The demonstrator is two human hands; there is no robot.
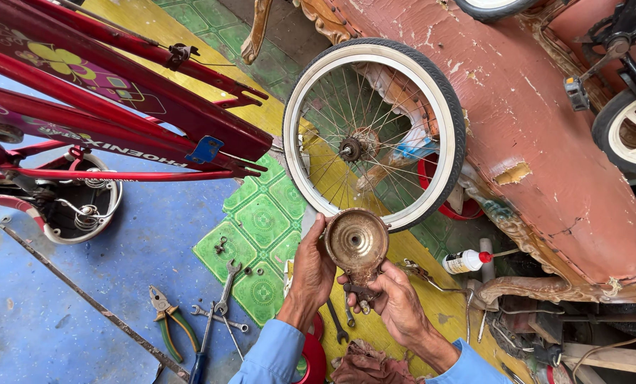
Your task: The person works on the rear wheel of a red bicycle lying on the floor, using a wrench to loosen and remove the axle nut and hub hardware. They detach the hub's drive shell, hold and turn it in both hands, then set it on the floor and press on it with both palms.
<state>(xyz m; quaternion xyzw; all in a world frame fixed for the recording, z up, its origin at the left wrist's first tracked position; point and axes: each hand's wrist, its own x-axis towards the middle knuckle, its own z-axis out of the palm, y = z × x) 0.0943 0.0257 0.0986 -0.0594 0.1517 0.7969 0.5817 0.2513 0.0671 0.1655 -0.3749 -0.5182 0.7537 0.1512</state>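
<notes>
Holding: both hands carry one rusty round hub cover, raised above the floor
Left hand: closed on the disc's left rim, thumb up along the edge
Right hand: closed around the dark bracket end hanging below the disc
Long axis: runs from bracket up to disc, away from the right palm and slightly leftward
Disc face: concave side turned to the camera, centre hole visible
Nearer hand: left, touching the rim directly
Beyond the grip: spoked wheel just past the disc's top edge
Left of the grip: spanners and pliers on the floor, well apart
</notes>
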